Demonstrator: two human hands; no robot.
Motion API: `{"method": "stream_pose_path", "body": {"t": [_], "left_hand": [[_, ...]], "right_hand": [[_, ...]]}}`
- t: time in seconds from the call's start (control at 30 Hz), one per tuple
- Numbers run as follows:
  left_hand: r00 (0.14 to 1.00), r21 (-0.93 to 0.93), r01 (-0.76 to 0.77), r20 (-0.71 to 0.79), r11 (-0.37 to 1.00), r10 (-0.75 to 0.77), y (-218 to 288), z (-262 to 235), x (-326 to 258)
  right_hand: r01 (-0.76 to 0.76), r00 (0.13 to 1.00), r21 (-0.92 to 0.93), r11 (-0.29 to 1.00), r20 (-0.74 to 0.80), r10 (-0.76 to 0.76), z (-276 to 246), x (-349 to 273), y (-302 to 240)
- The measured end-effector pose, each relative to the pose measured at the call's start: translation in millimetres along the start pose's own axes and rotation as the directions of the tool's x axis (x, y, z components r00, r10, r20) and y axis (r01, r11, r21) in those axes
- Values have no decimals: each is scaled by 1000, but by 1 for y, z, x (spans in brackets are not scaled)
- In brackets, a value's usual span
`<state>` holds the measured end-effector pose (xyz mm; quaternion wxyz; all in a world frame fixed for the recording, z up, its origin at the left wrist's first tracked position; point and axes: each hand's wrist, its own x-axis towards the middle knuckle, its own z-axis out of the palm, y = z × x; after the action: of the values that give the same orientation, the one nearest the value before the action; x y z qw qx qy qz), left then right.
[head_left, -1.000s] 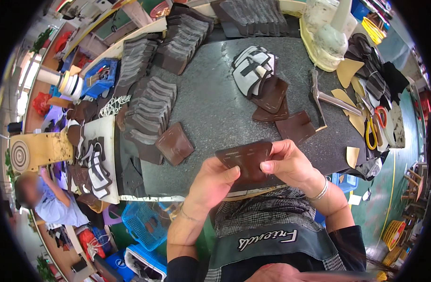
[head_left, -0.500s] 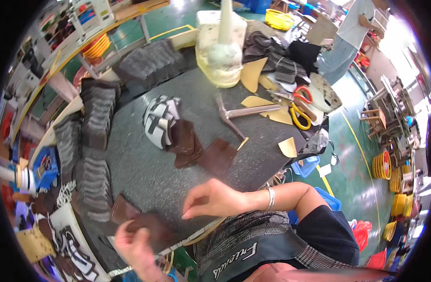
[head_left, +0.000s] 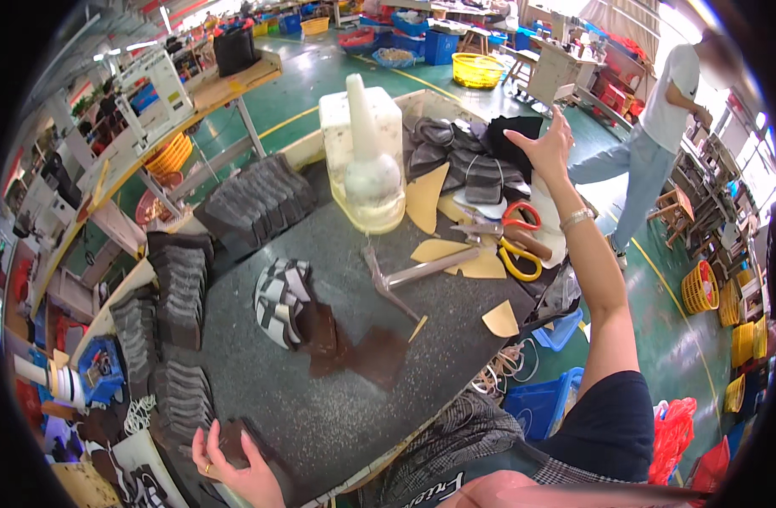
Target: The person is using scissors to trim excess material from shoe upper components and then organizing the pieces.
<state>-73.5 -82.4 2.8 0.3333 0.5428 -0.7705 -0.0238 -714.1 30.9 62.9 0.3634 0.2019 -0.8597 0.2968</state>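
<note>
My left hand [head_left: 235,464] rests at the near left edge of the dark grey worktable [head_left: 337,406], fingers pressed on a dark brown leather piece [head_left: 235,440]. My right hand [head_left: 544,146] is stretched far out to the right with fingers spread and empty, hovering over a heap of dark grey and black cut pieces [head_left: 468,165]. A bracelet sits on that wrist. More brown leather pieces [head_left: 354,347] lie mid-table beside a black-and-white patterned stack [head_left: 279,298].
A pale glue container with a tall nozzle [head_left: 367,161] stands at the back. A hammer [head_left: 400,279], yellow-handled scissors [head_left: 515,254] and tan cut shapes [head_left: 455,254] lie on the right. Stacks of dark pieces [head_left: 180,288] line the left. Another person [head_left: 659,135] stands far right.
My right hand has left the brown piece and reached far out to the back right. My left hand has carried the brown piece down to the near left edge. My view has swung right.
</note>
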Motion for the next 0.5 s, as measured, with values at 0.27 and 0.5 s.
{"method": "stream_pose_path", "body": {"t": [0.27, 0.5], "left_hand": [[993, -140, 17, 118, 990, -1, 18, 11, 10], [983, -133, -32, 174, 991, 55, 21, 17, 17]], "right_hand": [[-117, 842, 134, 984, 538, 27, 57, 32, 53], [-177, 874, 102, 979, 474, 109, 56, 24, 76]]}}
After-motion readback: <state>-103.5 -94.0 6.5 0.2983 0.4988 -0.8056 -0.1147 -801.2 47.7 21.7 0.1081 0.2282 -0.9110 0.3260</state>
